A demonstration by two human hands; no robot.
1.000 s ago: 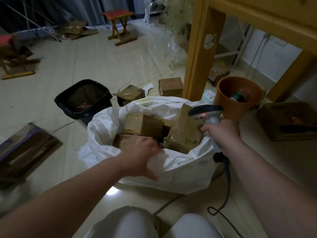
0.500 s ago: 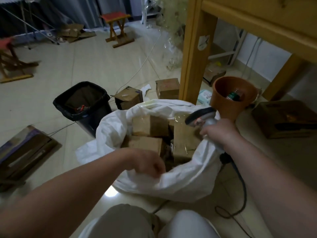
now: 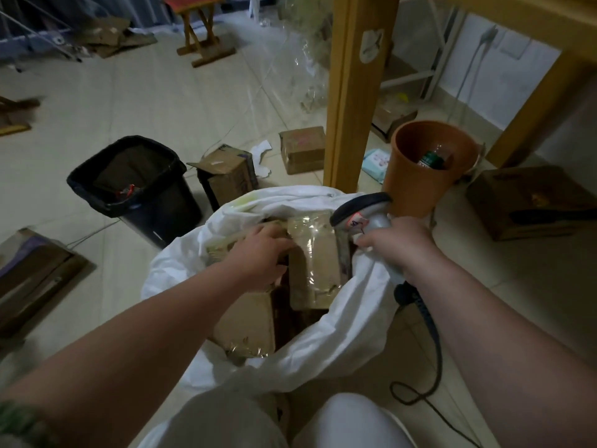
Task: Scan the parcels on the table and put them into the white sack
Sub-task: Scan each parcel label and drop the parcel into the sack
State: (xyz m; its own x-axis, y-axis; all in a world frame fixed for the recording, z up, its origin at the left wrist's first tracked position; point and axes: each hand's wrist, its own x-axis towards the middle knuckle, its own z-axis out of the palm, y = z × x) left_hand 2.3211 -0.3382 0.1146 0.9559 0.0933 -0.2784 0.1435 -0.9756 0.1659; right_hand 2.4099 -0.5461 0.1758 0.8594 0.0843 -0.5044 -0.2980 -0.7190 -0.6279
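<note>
Tiled floor [image 3: 161, 101], white sack [image 3: 339, 334]; L hand [image 3: 258, 257] fingers [image 3: 274, 232] curled on parcel [image 3: 223, 245]; R hand [image 3: 399, 245] clamps scanner [image 3: 361, 208]

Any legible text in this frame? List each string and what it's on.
No string reads as words or numbers here.
scanner: small label with red marks, blurred.
bottle in the orange bin: green label, white print too small to read.
closed box by the table leg: reddish print on top, blurred.
open carton: dark print on its side, blurred.
sticker on the table leg: no text legible.
</note>
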